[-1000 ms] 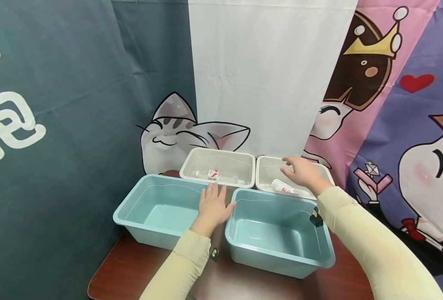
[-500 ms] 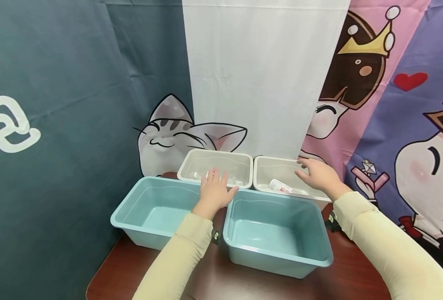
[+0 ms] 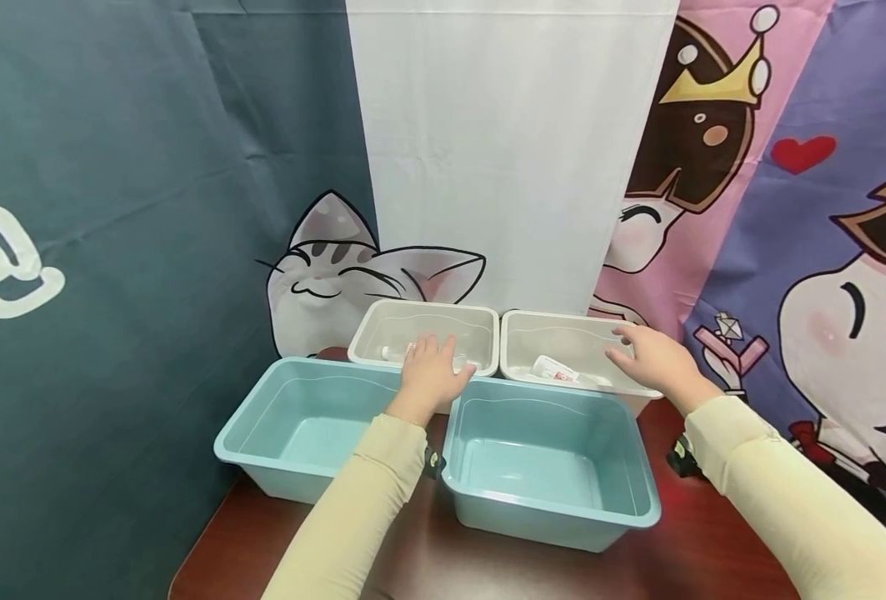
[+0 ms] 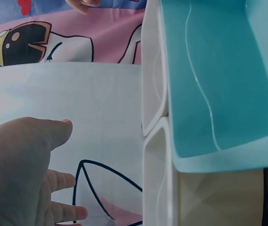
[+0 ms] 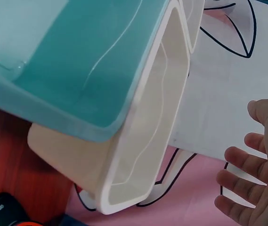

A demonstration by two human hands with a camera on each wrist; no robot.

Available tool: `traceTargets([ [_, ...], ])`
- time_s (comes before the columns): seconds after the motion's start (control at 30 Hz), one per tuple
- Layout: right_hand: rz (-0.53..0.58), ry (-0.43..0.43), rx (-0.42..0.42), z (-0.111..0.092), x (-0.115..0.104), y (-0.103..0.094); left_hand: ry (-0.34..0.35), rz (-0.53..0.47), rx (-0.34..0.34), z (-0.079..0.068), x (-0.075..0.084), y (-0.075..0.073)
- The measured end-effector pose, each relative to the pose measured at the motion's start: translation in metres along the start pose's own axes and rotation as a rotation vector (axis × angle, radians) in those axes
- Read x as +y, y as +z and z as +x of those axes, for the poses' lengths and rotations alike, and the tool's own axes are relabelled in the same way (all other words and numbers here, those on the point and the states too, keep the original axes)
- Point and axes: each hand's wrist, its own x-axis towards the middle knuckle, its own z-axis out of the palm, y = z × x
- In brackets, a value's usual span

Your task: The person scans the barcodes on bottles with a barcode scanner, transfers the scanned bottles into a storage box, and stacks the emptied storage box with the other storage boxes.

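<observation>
My left hand [image 3: 429, 379] hovers with fingers spread above the front edge of the left cream bin [image 3: 443, 323]. It partly hides clear bottle-like items [image 3: 393, 354] lying inside. Over the right end of the right cream bin [image 3: 555, 335] is my right hand [image 3: 660, 365], its fingers loosely bent and holding nothing. A white bottle [image 3: 555, 369] with red print lies on that bin's floor. Both wrist views show the hands, left [image 4: 18, 172] and right [image 5: 261, 174], apart from the bins, with nothing in their grasp.
Two larger light blue bins, left [image 3: 315, 442] and right [image 3: 540, 467], stand in front of the cream ones on a reddish-brown table [image 3: 225, 542]. A cartoon-printed cloth [image 3: 488, 167] hangs right behind the bins. A black device [image 5: 4, 212] shows at the right wrist view's corner.
My right hand has moved right, away from above the white bottle. My left hand has shifted slightly forward over the left cream bin, covering part of its contents. The bins stay put.
</observation>
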Motion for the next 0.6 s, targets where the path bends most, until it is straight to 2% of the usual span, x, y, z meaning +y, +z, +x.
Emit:
traceTargets([
  [0.3, 0.025, 0.063, -0.018, -0.016, 0.018, 0.018, -0.016, -0.126, 0.010, 0.000, 0.005, 0.017],
  [0.6, 0.096, 0.139, -0.039, -0.036, 0.031, 0.043, -0.045, -0.186, -0.046, -0.002, 0.005, 0.038],
])
